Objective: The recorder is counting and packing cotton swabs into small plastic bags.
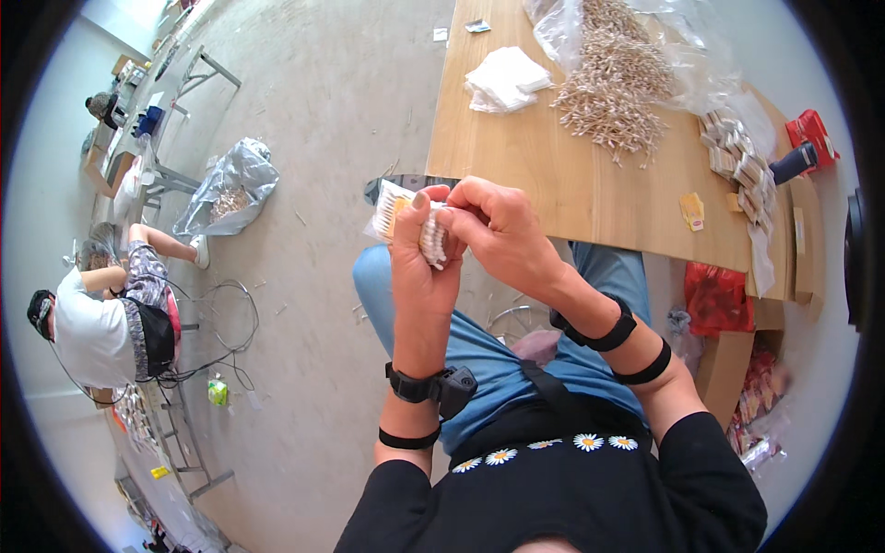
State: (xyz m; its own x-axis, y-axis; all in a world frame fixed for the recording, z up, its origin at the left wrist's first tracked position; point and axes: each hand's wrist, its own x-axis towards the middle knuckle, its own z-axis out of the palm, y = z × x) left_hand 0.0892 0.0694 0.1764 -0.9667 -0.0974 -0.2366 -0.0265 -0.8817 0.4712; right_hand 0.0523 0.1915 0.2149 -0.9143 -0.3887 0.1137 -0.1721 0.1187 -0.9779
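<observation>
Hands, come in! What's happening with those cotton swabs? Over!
Left hand gripping pack. Right hand at its near end. Swab heap on table, apart from both hands. Nothing visibly in the way.

No legible words, no readable numbers

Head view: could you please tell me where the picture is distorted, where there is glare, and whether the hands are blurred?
Head view, edges: the fisheye image bends toward black corners; head view, left: the silvery plastic bag shows bright glints; head view, centre: the left hand and right hand look fairly sharp.
</observation>
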